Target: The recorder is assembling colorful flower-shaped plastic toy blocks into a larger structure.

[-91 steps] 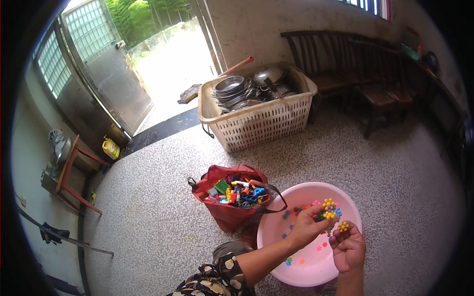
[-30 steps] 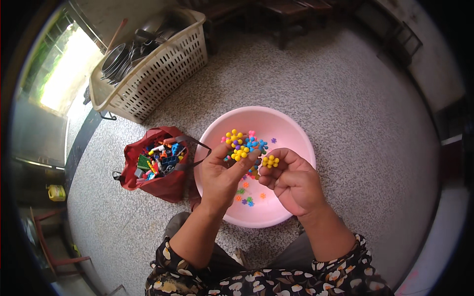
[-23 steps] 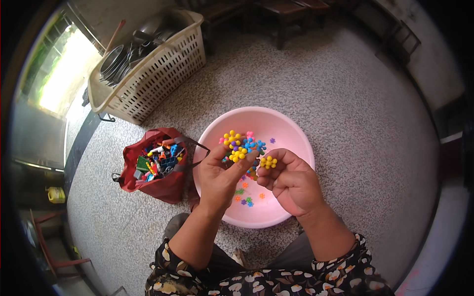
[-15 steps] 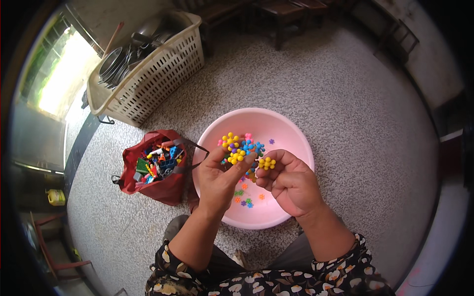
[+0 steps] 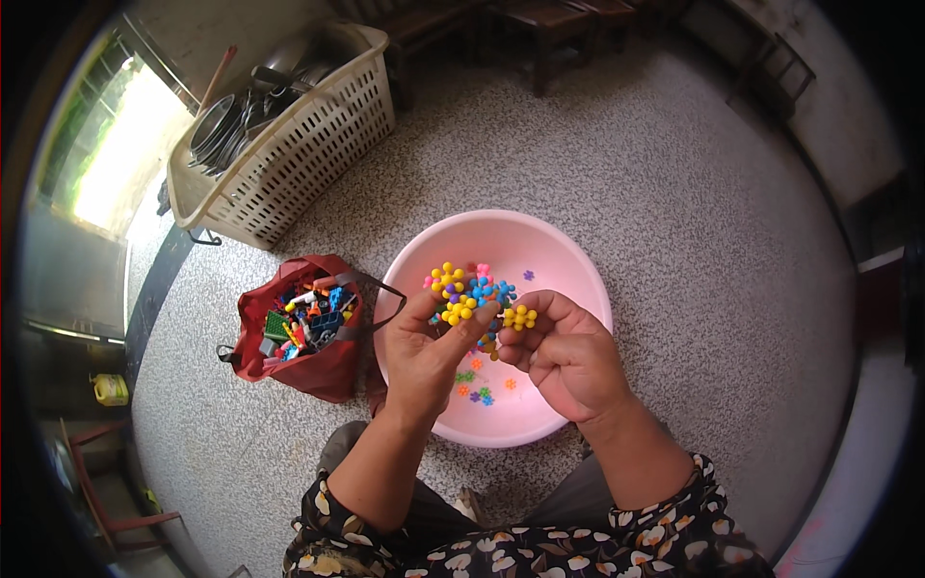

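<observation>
Over a round pink basin, my left hand grips a cluster of joined knobby plastic pieces in yellow, blue, purple and pink. A yellow knobby piece sits between the thumb and fingers of my right hand, at the cluster's right side. Whether that piece touches the cluster is hard to tell. Loose small pieces lie on the basin floor, among them an orange piece, a green piece and a purple piece. My hands hide part of the cluster's underside.
Left of the basin stands a red bag full of mixed toy parts. Beyond it, a cream slatted basket holds pans and utensils. Wooden stools line the far wall. A yellow container is at the far left.
Both hands stay nearly still over the basin. The cluster has tilted and shifted very slightly to the left in my left hand.
</observation>
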`<action>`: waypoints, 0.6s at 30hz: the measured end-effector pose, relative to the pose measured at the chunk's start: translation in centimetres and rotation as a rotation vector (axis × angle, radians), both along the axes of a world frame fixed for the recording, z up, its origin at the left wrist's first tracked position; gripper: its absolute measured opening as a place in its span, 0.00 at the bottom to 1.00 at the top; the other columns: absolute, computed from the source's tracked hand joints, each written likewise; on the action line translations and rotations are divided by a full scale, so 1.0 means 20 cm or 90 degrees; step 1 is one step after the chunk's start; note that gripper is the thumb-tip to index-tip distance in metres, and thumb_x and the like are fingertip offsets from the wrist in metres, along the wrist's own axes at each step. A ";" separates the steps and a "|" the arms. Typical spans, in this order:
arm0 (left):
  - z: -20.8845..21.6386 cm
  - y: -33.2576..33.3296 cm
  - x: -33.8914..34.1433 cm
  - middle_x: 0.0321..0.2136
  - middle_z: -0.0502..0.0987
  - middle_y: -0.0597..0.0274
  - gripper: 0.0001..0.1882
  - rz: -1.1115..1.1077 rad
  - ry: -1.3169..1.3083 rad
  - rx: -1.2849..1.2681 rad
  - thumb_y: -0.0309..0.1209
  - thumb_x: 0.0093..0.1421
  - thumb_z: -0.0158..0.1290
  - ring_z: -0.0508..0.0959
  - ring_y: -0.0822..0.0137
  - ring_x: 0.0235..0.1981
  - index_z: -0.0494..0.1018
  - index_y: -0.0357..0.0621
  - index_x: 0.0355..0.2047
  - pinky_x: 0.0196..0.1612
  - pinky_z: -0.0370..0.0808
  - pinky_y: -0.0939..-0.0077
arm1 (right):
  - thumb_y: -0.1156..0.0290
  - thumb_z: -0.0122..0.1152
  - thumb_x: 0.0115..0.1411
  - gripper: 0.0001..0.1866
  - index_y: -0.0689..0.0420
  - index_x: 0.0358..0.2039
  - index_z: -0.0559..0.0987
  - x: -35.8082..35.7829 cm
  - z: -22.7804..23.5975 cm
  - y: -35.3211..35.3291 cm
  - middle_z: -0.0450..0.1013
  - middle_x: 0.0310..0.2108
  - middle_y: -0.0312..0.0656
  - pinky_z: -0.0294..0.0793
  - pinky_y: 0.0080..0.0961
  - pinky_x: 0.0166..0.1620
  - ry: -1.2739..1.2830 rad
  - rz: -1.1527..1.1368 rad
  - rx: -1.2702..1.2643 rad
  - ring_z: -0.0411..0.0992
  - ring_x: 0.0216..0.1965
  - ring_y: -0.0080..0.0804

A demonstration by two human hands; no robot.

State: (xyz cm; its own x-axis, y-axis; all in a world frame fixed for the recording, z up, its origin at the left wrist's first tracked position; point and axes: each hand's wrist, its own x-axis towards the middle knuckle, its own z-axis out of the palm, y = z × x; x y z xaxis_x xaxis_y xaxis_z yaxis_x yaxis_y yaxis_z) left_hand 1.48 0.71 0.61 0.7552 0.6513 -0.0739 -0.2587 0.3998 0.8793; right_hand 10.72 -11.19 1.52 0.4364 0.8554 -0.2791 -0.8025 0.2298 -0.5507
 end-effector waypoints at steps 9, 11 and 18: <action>0.00 0.00 -0.01 0.38 0.74 0.57 0.15 -0.002 0.006 -0.005 0.19 0.52 0.51 0.73 0.70 0.41 0.68 0.34 0.42 0.47 0.67 0.74 | 0.90 0.39 0.44 0.21 0.62 0.40 0.68 0.00 0.02 0.00 0.69 0.34 0.43 0.72 0.30 0.43 0.008 -0.019 -0.026 0.70 0.36 0.30; 0.00 0.00 -0.01 0.38 0.74 0.57 0.15 -0.001 0.007 -0.003 0.19 0.52 0.51 0.73 0.70 0.41 0.68 0.34 0.42 0.47 0.67 0.74 | 0.89 0.41 0.46 0.19 0.63 0.40 0.68 0.00 0.01 0.00 0.69 0.34 0.43 0.72 0.30 0.42 0.003 -0.017 -0.026 0.70 0.36 0.30; 0.01 0.01 -0.02 0.38 0.74 0.57 0.16 -0.004 0.006 0.000 0.19 0.52 0.52 0.73 0.70 0.40 0.68 0.34 0.42 0.47 0.67 0.74 | 0.88 0.41 0.49 0.17 0.61 0.40 0.68 0.00 0.01 0.00 0.68 0.35 0.42 0.70 0.30 0.43 -0.007 0.000 -0.027 0.69 0.36 0.28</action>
